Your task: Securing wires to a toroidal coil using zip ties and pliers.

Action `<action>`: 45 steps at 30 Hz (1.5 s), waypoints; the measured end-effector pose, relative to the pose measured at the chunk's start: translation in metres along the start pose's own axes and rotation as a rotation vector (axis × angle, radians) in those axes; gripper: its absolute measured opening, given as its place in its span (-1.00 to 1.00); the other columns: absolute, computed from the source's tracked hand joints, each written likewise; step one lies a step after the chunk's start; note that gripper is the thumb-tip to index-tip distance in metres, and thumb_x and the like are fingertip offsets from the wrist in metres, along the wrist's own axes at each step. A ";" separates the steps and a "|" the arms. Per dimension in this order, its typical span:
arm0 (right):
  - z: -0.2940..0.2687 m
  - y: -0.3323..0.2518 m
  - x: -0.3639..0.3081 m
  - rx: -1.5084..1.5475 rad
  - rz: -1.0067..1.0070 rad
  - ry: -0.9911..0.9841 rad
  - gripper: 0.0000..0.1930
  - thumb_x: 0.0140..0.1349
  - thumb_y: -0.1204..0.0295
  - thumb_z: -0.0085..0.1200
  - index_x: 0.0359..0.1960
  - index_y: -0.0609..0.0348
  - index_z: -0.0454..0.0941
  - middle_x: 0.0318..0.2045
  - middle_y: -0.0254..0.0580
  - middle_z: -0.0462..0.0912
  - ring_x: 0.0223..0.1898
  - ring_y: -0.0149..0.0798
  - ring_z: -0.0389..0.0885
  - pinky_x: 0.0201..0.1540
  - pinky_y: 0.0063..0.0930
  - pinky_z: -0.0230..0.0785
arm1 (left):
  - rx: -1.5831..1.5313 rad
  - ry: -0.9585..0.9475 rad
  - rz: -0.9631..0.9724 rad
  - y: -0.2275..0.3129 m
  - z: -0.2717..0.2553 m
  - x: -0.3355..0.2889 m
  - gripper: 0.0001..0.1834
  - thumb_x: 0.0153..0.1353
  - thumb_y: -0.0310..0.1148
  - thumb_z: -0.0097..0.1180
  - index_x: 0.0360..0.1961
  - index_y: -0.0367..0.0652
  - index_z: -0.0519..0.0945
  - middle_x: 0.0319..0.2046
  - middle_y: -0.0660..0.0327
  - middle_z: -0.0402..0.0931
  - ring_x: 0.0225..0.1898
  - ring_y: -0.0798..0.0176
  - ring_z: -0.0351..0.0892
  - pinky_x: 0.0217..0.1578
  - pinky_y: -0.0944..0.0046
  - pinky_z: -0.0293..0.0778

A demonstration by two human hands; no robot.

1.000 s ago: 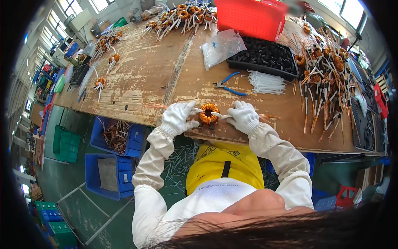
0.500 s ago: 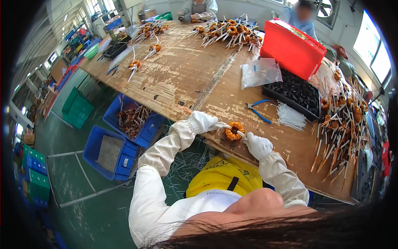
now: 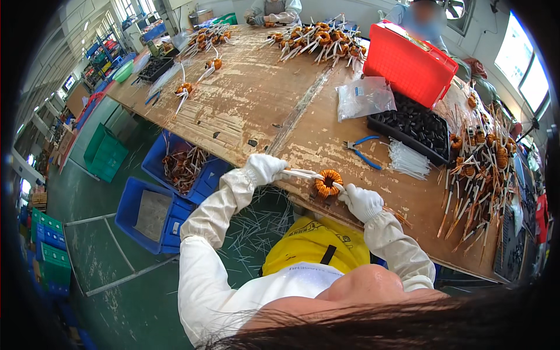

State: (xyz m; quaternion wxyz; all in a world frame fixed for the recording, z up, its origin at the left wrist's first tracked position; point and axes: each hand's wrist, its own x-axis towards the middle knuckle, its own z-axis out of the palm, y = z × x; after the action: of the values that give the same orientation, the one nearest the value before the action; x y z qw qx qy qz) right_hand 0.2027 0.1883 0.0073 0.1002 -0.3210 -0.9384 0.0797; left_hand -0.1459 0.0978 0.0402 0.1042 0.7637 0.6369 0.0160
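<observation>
A toroidal coil (image 3: 333, 174) wound with orange copper wire lies at the near edge of the wooden table (image 3: 256, 87), between my two hands. My left hand (image 3: 264, 169), in a white glove, is closed on the white-sleeved leads (image 3: 300, 173) that run out from the coil's left side. These leads look stretched straight. On the coil's other side, my right hand (image 3: 363, 204), also gloved, grips the leads close to the ring. Bare copper ends (image 3: 398, 217) stick out beyond the right hand.
Blue-handled cutters (image 3: 367, 160) and white cable ties (image 3: 408, 161) lie past the coil, beside a black tray (image 3: 402, 136) of black parts. A red crate (image 3: 402, 64) stands behind. Coils pile up at right (image 3: 484, 151) and far side (image 3: 321, 39). Blue bins (image 3: 131, 201) sit left; two people work opposite.
My left hand has moved left, away from the coil, and more of the white leads shows between them. The right hand and coil have stayed nearly in place.
</observation>
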 end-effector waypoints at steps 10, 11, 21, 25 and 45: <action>-0.017 0.002 -0.013 0.001 0.028 0.057 -0.64 0.37 -0.02 0.07 -0.25 0.02 0.49 -0.43 -0.07 0.68 -0.40 0.03 0.72 -0.36 -0.03 0.54 | 0.315 0.329 0.053 -0.045 0.016 -0.035 -0.60 0.25 0.12 0.20 -0.47 0.03 0.57 -0.60 0.14 0.59 -0.52 -0.02 0.65 -0.54 -0.02 0.48; -0.016 0.008 -0.014 -0.043 0.038 0.020 -0.64 0.37 -0.02 0.07 -0.25 0.02 0.50 -0.44 -0.07 0.68 -0.40 0.03 0.72 -0.36 -0.04 0.54 | 0.301 0.303 0.035 -0.048 0.015 -0.036 -0.59 0.27 0.13 0.18 -0.46 0.03 0.57 -0.60 0.13 0.59 -0.52 -0.04 0.65 -0.54 -0.02 0.48; -0.038 0.039 -0.030 -0.077 0.167 -0.128 -0.63 0.29 -0.05 0.11 -0.32 -0.02 0.64 -0.36 -0.14 0.76 -0.24 -0.03 0.76 -0.22 -0.06 0.57 | 0.201 0.280 -0.030 -0.056 0.029 -0.031 -0.61 0.28 0.13 0.17 -0.37 0.03 0.57 -0.54 0.12 0.63 -0.44 -0.06 0.69 -0.48 -0.09 0.50; -0.036 0.075 -0.068 -0.159 0.177 -0.003 -0.66 0.23 -0.01 0.21 -0.40 -0.01 0.59 -0.45 -0.13 0.73 -0.36 -0.03 0.73 -0.31 -0.07 0.55 | 0.192 0.257 -0.061 -0.046 0.021 -0.019 -0.64 0.26 0.13 0.18 -0.31 0.07 0.57 -0.52 0.15 0.64 -0.42 -0.05 0.69 -0.47 -0.07 0.51; -0.049 0.081 -0.055 -0.123 0.243 -0.116 -0.62 0.31 -0.04 0.11 -0.31 0.02 0.57 -0.39 -0.11 0.72 -0.32 0.01 0.73 -0.29 -0.03 0.56 | -0.251 0.861 -0.025 0.055 -0.068 -0.011 -0.86 0.37 -0.26 0.22 -0.23 -0.08 0.64 -0.36 0.10 0.63 -0.34 -0.04 0.64 -0.31 0.08 0.54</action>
State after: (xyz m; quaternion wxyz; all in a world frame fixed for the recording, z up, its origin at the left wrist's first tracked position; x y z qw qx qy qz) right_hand 0.3044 0.2215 0.0303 0.0155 -0.4326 -0.8999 0.0518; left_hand -0.1056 0.0874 0.1180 -0.0784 0.6610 0.6246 0.4084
